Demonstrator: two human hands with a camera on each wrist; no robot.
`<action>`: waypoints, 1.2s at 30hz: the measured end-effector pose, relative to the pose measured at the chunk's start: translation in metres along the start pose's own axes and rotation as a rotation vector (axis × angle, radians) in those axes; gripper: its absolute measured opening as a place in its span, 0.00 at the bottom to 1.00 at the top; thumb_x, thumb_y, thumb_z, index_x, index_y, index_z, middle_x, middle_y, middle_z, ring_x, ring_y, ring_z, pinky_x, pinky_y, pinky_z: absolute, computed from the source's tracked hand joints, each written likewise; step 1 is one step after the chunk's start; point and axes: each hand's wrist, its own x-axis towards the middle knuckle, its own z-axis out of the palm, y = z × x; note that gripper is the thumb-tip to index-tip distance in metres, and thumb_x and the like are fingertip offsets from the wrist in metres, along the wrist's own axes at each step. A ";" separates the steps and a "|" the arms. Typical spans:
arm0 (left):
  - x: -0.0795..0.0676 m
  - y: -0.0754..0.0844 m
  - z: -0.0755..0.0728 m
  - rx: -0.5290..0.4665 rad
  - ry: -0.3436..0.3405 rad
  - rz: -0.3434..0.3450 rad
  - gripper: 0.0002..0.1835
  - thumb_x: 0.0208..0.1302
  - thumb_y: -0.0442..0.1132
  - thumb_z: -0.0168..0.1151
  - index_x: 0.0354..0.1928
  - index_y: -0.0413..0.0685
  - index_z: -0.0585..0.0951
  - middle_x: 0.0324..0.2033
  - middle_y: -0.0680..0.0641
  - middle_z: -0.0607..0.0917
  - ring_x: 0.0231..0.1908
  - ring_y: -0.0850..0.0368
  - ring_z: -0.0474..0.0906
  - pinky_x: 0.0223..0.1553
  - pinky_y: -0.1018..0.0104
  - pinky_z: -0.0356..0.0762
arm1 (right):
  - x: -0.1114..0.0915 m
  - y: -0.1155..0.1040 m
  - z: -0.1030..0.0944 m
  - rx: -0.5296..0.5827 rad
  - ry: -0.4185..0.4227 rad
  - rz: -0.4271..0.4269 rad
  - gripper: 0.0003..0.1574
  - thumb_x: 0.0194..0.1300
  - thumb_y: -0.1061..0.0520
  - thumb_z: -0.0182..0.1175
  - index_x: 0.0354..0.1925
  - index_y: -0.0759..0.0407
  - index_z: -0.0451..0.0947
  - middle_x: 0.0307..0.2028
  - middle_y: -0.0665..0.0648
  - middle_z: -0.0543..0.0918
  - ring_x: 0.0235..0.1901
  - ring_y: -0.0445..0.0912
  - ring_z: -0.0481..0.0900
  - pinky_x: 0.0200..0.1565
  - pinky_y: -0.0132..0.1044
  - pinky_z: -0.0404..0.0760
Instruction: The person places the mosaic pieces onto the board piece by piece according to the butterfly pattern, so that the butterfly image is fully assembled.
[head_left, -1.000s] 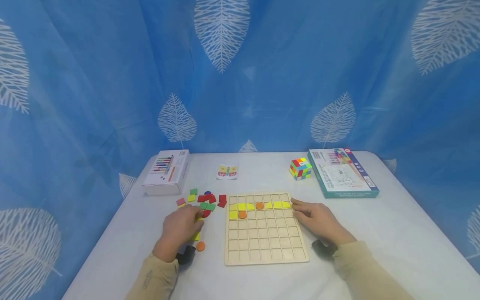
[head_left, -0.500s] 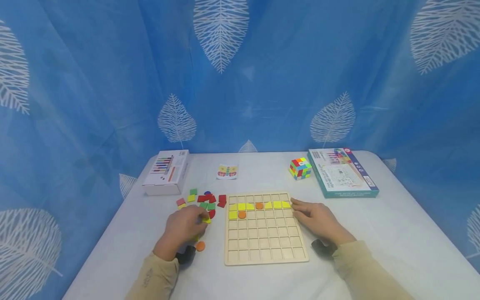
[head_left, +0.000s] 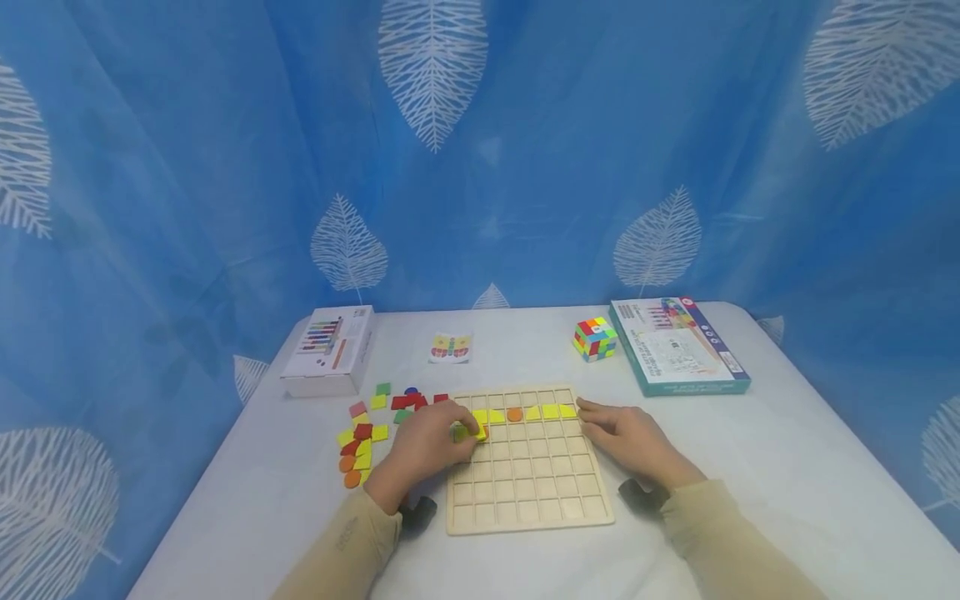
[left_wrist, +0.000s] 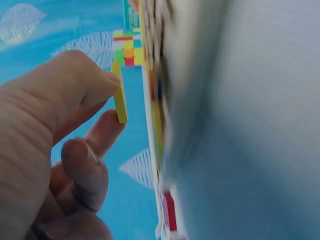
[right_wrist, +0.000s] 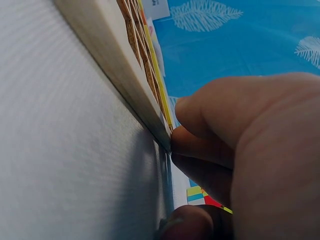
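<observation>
My left hand point(head_left: 432, 439) pinches a yellow tile point(left_wrist: 120, 93) between thumb and a finger, above the upper left part of a wooden grid board point(head_left: 534, 517). In the left wrist view the tile is held on edge, apart from the board. My right hand point(head_left: 633, 437) touches the board's right edge near its top corner, and the right wrist view shows its fingertips against the wooden rim. Yellow pieces point(head_left: 551, 412) and an orange disc point(head_left: 514, 415) lie in a row of the board's cells. The left hand hides some cells and pieces.
Loose red, green, yellow and orange pieces point(head_left: 363, 432) lie left of the board. Behind it are a butterfly pattern card point(head_left: 451, 348) and a puzzle cube point(head_left: 594, 339). A white box point(head_left: 330, 350) stands at back left, a flat green-edged box point(head_left: 678, 346) at back right.
My left hand has moved right from the loose pieces to over the board, carrying the yellow tile. The right hand stays at the board's edge. The head view has shifted slightly.
</observation>
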 end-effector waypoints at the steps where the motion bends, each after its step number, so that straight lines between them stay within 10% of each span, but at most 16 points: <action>1: 0.004 0.003 0.002 -0.013 -0.002 0.009 0.07 0.58 0.48 0.76 0.37 0.63 0.88 0.45 0.58 0.88 0.47 0.59 0.83 0.44 0.62 0.81 | 0.000 0.000 0.000 -0.002 0.001 -0.001 0.27 0.74 0.44 0.61 0.67 0.47 0.78 0.73 0.45 0.71 0.75 0.58 0.64 0.71 0.61 0.64; 19: 0.016 0.013 0.023 0.034 0.022 0.095 0.04 0.62 0.45 0.72 0.38 0.65 0.91 0.39 0.62 0.87 0.38 0.65 0.80 0.37 0.69 0.79 | 0.001 0.002 0.003 0.001 0.008 0.018 0.28 0.73 0.44 0.62 0.68 0.44 0.77 0.73 0.43 0.71 0.75 0.56 0.64 0.72 0.60 0.64; 30: -0.008 -0.037 -0.018 -0.022 0.179 -0.467 0.16 0.62 0.42 0.70 0.52 0.54 0.88 0.55 0.46 0.85 0.51 0.46 0.81 0.47 0.47 0.82 | 0.000 0.002 0.003 0.001 0.000 0.007 0.27 0.73 0.45 0.61 0.68 0.44 0.77 0.73 0.44 0.70 0.75 0.57 0.64 0.72 0.60 0.63; 36: -0.014 -0.061 -0.032 0.054 0.026 -0.457 0.25 0.57 0.42 0.75 0.58 0.48 0.84 0.52 0.43 0.84 0.50 0.45 0.80 0.51 0.44 0.82 | 0.000 0.001 0.002 0.000 0.001 -0.001 0.27 0.73 0.44 0.61 0.67 0.45 0.78 0.73 0.44 0.71 0.75 0.57 0.64 0.72 0.60 0.63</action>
